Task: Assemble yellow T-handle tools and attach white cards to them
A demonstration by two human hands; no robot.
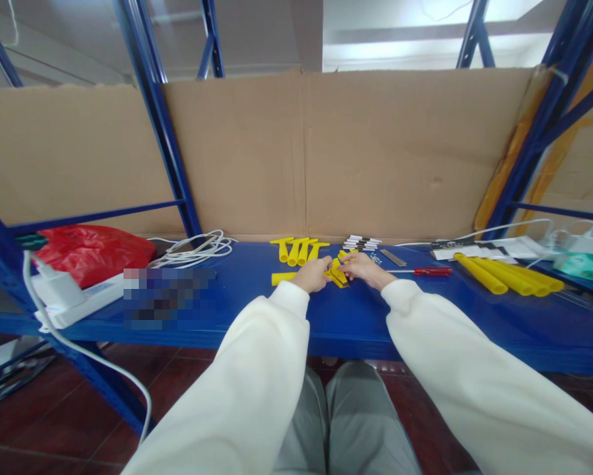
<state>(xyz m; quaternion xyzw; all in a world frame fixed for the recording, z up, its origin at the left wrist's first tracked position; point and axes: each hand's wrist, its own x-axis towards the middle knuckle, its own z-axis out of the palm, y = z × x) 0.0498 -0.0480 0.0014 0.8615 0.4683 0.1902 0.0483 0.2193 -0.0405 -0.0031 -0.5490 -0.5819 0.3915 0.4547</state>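
Grips a yellow tool (338,273) with a dark edge at its lower end, fingers of the left hand (314,275) and right hand (359,269) both closed on it, near the centre of the frame, over a blue table (256,303). Cannot tell exactly how the fingertips meet it, being too small to see. Has a yellow tube (281,279) lying just beside the left hand, toward frame left, and yellow T-shaped pieces (303,256) in a row above. Has black-and-white strips (360,243) above the right hand, with metal blades (393,257) and a red-handled screwdriver (432,271) to its right. Has more yellow tubes (504,275) side by side at the right of the frame.
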